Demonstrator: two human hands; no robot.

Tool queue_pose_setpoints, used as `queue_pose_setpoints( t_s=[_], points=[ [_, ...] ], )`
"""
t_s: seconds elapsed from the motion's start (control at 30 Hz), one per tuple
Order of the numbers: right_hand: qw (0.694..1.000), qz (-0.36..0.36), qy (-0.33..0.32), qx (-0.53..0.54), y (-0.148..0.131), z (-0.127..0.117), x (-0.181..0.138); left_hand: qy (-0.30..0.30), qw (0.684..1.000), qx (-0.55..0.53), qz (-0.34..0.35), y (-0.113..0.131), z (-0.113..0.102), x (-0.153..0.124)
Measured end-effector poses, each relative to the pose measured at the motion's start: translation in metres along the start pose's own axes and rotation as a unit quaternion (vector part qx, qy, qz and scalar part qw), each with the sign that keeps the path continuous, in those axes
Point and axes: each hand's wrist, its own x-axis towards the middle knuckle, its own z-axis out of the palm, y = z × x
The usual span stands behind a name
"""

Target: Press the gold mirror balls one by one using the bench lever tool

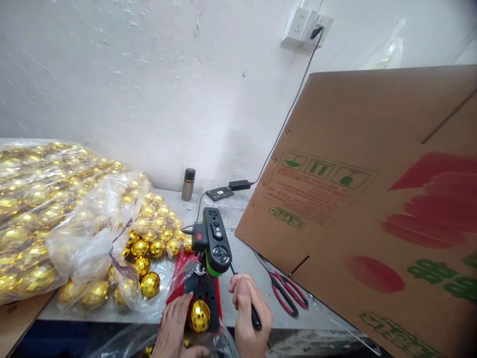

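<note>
My left hand (175, 320) lies at the front of a small black-and-green tabletop machine (216, 243), its fingers stretched out on the black base plate (213, 293). Just right of these fingers a shiny gold faceted ball (199, 315) sits on the plate. My left thumb is below the ball; whether it touches it I cannot tell. My right hand (251, 311) is closed around a lever with a black handle (256, 319), whose metal rod runs up toward the machine. Red material (179, 271) shows under the base.
Clear plastic bags (80, 243) full of gold balls cover the left side. Red-handled scissors (286, 293) lie beside a large cardboard box (316, 164) on the right. Behind the machine stand a small dark-capped bottle (188, 184) and a power adapter (239, 185), corded to a wall socket (306, 27).
</note>
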Motion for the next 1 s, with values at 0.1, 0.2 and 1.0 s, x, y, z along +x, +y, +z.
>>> queue_pose_setpoints(
  t_s=[0.1, 0.2, 1.0],
  points=[
    [1.0, -0.021, 0.011, 0.002, 0.008, 0.002, -0.015, 0.04, 0.998, 0.05, -0.017, 0.003, -0.028, 0.018],
    [1.0, -0.022, 0.002, 0.003, 0.014, 0.001, -0.025, -0.001, 0.972, 0.2, -0.123, 0.008, -0.064, 0.074],
    [1.0, -0.015, 0.003, 0.006, 0.002, 0.0, -0.012, 0.092, 0.802, -0.433, -0.401, 0.023, -0.104, 0.11]
  ],
)
